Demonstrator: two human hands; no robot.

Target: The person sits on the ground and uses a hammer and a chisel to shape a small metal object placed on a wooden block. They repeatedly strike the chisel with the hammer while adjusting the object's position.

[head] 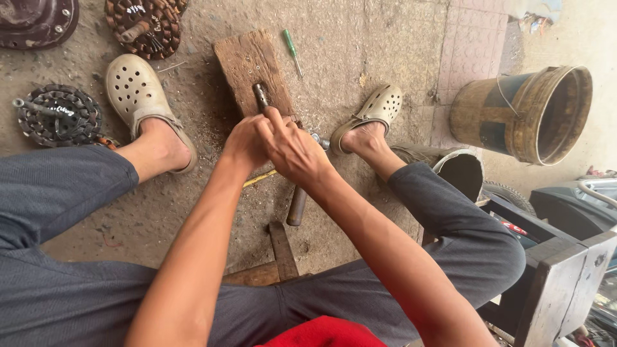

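The person sat low, with both bare arms reaching forward and down between the knees. The left hand [244,144] and the right hand [292,151] met in the middle, touching each other, just over the near end of a worn brown wooden block [247,64] that lay on the dusty grey floor [360,45].

The left hand's fingers were curled shut around the bottom of a short dark metal rod [260,96]. The rod stuck out past the fingers toward 12 o'clock and lay on the block. The right hand sat at 3 o'clock from the left one. Its fingers were bent and its first finger pressed on the rod just where it left the other hand. I could not tell if the right hand really gripped it.

A dark round metal bar [296,207] lay on the floor under the right wrist, at 6 o'clock from the hands. A small green screwdriver [293,51] lay just beside the block, at 1 o'clock. Two beige clogs with holes were on the feet, one [132,87] at 10 o'clock and one [379,106] at 3 o'clock. A rusty yellow bucket [524,112] lay tipped over, well apart at 3 o'clock.
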